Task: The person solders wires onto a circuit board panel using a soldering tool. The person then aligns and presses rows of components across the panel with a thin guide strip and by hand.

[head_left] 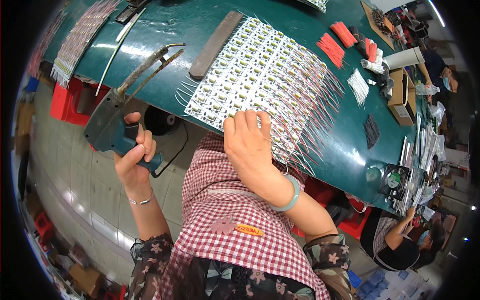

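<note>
My left hand [134,159] is wrapped round the grip of a dark teal soldering gun [108,122]. Its long metal barrel and thinner side rod point up and right, the tips apart from the boards. Bent fingers of my right hand [248,141] lie over the near edge of a white circuit board panel [240,75], closed on it; the thumb is hidden. Rows of small green-yellow parts cover the panel, and thin white, red and dark wires [317,107] fan out along its right side. A dark flat bar [216,46] lies along the panel's left edge.
The green table [165,30] ends close to my apron. Red tubing bundles [331,50], white strips [358,86], dark strips [371,131], a cardboard box [401,97] and a small fan [395,180] sit at the right. More wired panels [82,40] lie far left. Co-workers [400,240] are at the right.
</note>
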A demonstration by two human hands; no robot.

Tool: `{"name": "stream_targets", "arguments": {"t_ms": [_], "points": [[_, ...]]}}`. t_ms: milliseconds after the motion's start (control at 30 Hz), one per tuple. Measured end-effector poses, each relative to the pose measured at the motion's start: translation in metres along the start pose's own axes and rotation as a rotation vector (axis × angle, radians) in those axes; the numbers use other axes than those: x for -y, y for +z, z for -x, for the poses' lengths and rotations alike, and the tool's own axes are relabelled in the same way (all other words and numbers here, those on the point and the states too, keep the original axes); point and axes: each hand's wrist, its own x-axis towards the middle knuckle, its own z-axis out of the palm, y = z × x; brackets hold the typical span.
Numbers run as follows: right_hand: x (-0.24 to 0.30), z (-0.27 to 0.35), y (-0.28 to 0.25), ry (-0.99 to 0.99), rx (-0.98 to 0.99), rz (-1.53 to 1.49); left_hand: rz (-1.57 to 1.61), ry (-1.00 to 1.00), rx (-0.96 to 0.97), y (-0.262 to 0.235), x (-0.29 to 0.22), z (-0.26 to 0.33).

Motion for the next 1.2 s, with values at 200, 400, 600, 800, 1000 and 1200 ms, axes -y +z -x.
{"name": "stream_targets", "arguments": {"t_ms": [200, 400, 600, 800, 1000, 1200], "points": [[-0.002, -0.002, 0.003, -0.122, -0.033, 0.072, 0.013, -0.064, 0.056, -0.001, 0.002, 0.003], [-0.001, -0.004, -0.002, -0.293, -0.005, 0.226, 0.012, -0.088, 0.035, -0.004, 0.002, 0.006], [-0.008, 0.015, -0.012, -0.237, -0.009, 0.046, -0.01, -0.117, 0.028, -0.002, 0.001, 0.011], [-0.028, 0.041, 0.0, -0.201, -0.16, -0.156, -0.016, -0.128, 0.028, -0.001, 0.001, 0.006], [-0.042, 0.049, -0.011, -0.192, -0.142, -0.313, -0.013, -0.113, 0.027, -0.001, 0.0, 0.004], [-0.065, 0.0, -0.023, -0.075, -0.221, -0.253, 0.019, -0.108, 0.048, 0.0, 0.005, 0.005]]}}
